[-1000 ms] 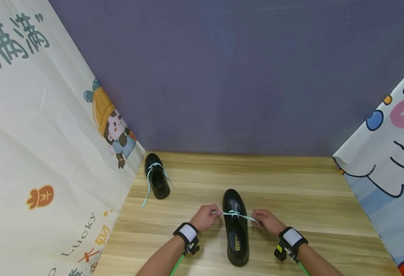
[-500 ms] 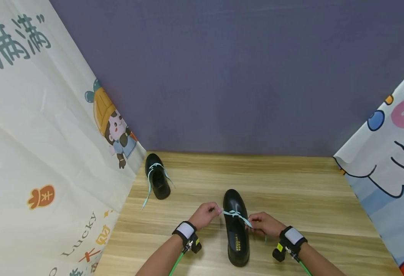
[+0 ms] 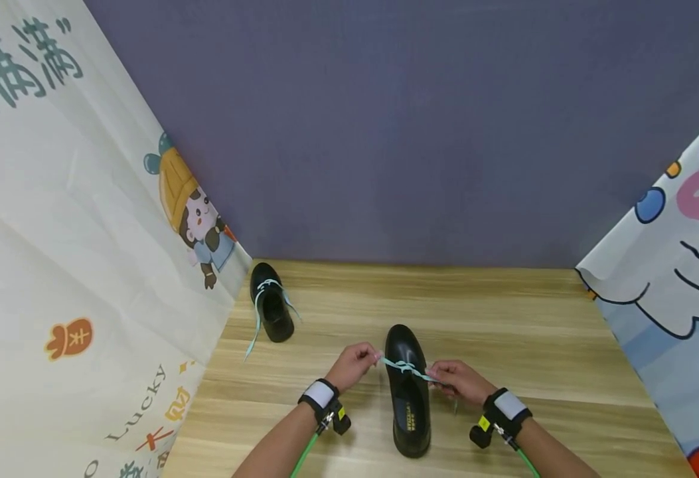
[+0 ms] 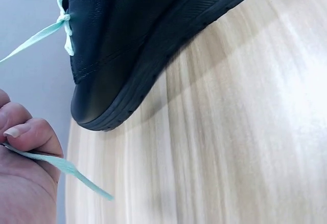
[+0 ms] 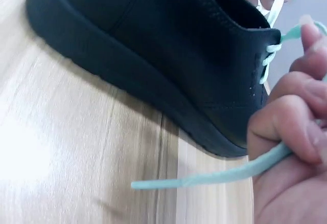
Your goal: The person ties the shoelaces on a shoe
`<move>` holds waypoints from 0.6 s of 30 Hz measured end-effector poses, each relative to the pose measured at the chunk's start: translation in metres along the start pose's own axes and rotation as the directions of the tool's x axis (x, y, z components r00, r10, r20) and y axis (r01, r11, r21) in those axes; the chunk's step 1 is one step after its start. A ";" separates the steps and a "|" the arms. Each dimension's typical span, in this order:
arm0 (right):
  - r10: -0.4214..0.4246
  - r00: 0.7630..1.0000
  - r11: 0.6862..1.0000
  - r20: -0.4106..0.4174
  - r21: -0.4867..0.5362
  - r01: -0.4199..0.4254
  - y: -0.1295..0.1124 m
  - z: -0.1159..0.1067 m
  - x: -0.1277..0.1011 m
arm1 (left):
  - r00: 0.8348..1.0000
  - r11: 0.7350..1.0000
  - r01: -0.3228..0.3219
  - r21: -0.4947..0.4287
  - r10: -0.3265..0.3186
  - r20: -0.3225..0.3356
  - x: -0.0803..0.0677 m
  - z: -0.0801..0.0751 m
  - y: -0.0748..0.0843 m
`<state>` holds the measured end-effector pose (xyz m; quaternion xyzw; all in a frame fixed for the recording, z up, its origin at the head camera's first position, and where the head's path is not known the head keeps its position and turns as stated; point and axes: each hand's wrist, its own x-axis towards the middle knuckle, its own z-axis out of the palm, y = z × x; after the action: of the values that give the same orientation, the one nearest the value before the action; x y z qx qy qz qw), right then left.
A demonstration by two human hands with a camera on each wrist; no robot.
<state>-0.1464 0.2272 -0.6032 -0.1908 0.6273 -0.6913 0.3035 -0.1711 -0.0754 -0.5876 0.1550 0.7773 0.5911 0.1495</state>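
Note:
A black shoe (image 3: 407,392) stands on the wooden table (image 3: 534,345), toe pointing away from me, with a light mint lace (image 3: 405,367) tied across its top. My left hand (image 3: 355,364) pinches the lace's left end beside the shoe. My right hand (image 3: 453,380) pinches the right end on the other side. In the left wrist view the lace end (image 4: 61,165) sticks out from the curled fingers (image 4: 25,134) near the black shoe (image 4: 138,40). In the right wrist view the fingers (image 5: 288,127) grip the lace (image 5: 214,178) next to the black shoe (image 5: 168,55).
A second black shoe (image 3: 271,307) with loose mint laces stands at the table's back left, by a printed cloth (image 3: 74,265). Another printed cloth (image 3: 678,279) hangs on the right. A purple wall (image 3: 385,133) closes the back.
Both hands have moved inward toward the shoe, so the lace no longer stretches wide; the right hand drew its end nearer the shoe.

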 end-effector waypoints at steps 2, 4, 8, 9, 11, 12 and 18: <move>-0.012 1.000 0.998 -0.007 -0.056 0.012 -0.001 -0.001 -0.002 | 1.000 1.000 -0.004 0.000 0.004 0.003 0.000 -0.002 0.001; -0.034 0.999 0.996 -0.011 -0.083 0.033 -0.002 -0.003 -0.004 | 1.000 1.000 -0.021 0.009 0.021 0.007 0.000 -0.005 0.002; -0.076 0.997 0.997 0.009 -0.017 0.076 -0.003 -0.005 -0.005 | 0.999 0.996 -0.049 0.078 0.049 0.007 -0.001 -0.009 0.002; -0.092 0.996 0.995 0.023 0.027 0.091 -0.002 -0.005 -0.005 | 0.999 0.994 -0.047 0.094 0.046 0.015 -0.001 -0.010 0.001; -0.124 0.991 0.986 0.054 0.118 0.117 -0.003 -0.004 -0.004 | 0.998 0.998 -0.032 0.046 0.030 0.052 0.000 -0.010 0.000; -0.141 0.988 0.979 0.068 0.157 0.129 -0.003 -0.004 -0.003 | 0.997 1.000 -0.024 -0.011 0.025 0.079 -0.001 -0.010 0.000; -0.130 0.990 0.980 0.054 0.159 0.120 -0.006 0.003 0.000 | 0.987 0.988 0.020 -0.150 0.004 0.161 0.000 -0.005 0.001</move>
<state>-0.1455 0.2253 -0.5967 -0.2277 0.5484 -0.7492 0.2934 -0.1727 -0.0794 -0.5854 0.1872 0.7163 0.6333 0.2253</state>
